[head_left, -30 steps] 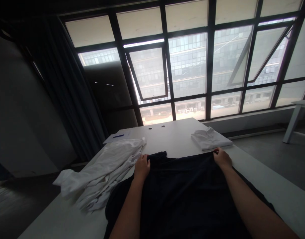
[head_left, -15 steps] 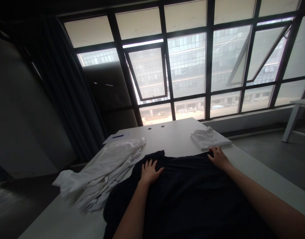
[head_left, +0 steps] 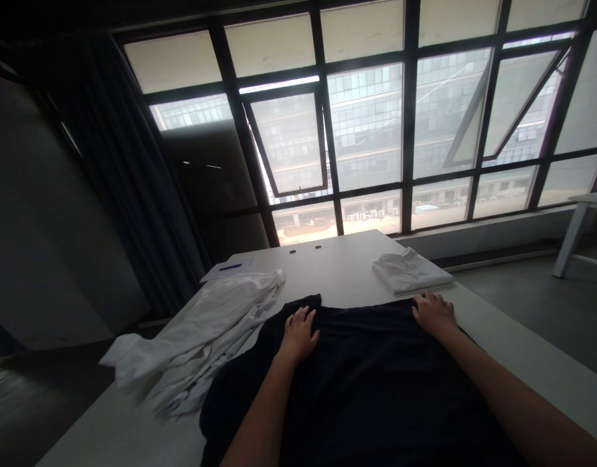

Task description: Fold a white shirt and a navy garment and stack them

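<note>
1. The left hand (head_left: 298, 335) is lying on the dark cloth (head_left: 361, 395) with its fingers spread open, and it is not closing on anything.
2. The right hand (head_left: 433, 314) is resting at the far edge of the dark cloth with its fingers a little bent. I cannot tell if it is pinching the cloth.
3. The dark cloth is lying across the near part of the bench (head_left: 337, 272), directly in front of the person, and its far edge is showing soft wrinkles.
4. A crumpled white cloth (head_left: 196, 340) is lying just beside the dark cloth, on the left side of the bench.
5. A folded white shirt (head_left: 410, 271) is sitting near the right hand, just beyond the dark cloth.
6. A sheet of paper (head_left: 225, 270) and a blue pen (head_left: 230, 266) are lying at the far left of the bench, below a large window (head_left: 366, 130).
</note>
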Demonstrator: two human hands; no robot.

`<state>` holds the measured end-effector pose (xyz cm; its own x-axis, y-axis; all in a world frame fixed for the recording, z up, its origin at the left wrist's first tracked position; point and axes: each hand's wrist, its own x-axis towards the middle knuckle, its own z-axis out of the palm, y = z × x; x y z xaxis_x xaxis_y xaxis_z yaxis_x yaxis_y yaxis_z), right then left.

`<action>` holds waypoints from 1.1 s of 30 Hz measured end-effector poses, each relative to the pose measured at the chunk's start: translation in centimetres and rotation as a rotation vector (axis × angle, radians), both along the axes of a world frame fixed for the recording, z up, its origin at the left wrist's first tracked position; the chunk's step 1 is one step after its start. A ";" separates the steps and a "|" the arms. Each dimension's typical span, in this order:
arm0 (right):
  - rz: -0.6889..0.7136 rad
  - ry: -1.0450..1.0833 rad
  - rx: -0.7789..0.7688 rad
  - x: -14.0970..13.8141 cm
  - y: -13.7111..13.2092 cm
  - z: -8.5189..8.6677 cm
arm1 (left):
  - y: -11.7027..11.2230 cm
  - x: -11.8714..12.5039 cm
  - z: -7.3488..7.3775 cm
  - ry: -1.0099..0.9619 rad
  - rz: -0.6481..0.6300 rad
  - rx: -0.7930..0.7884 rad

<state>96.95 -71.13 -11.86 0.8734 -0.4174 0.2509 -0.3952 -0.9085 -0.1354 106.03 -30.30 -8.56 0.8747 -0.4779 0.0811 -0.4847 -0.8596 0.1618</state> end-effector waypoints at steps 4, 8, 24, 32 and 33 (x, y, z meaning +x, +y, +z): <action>0.229 0.066 0.020 -0.1 2.0 0.1 | -1.8 -1.1 0.3 0.035 -0.174 -0.011; 0.384 0.305 0.193 0.0 3.8 -0.1 | -2.3 -1.4 -0.1 0.155 -0.224 -0.005; 0.449 0.426 0.280 -2.0 7.0 3.7 | -4.0 -4.0 2.1 0.231 0.009 0.117; 0.380 0.454 0.269 -1.7 7.5 3.3 | -4.1 -2.6 -0.2 0.127 0.079 0.105; 0.383 0.445 0.265 -1.6 7.4 3.1 | -4.0 -2.4 -0.5 0.115 0.083 0.088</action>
<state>95.35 -63.68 -8.75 0.9698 -0.0531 -0.2382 -0.1193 -0.9547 -0.2727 103.63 -34.31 -9.03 0.9124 -0.4048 -0.0607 -0.3944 -0.9091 0.1340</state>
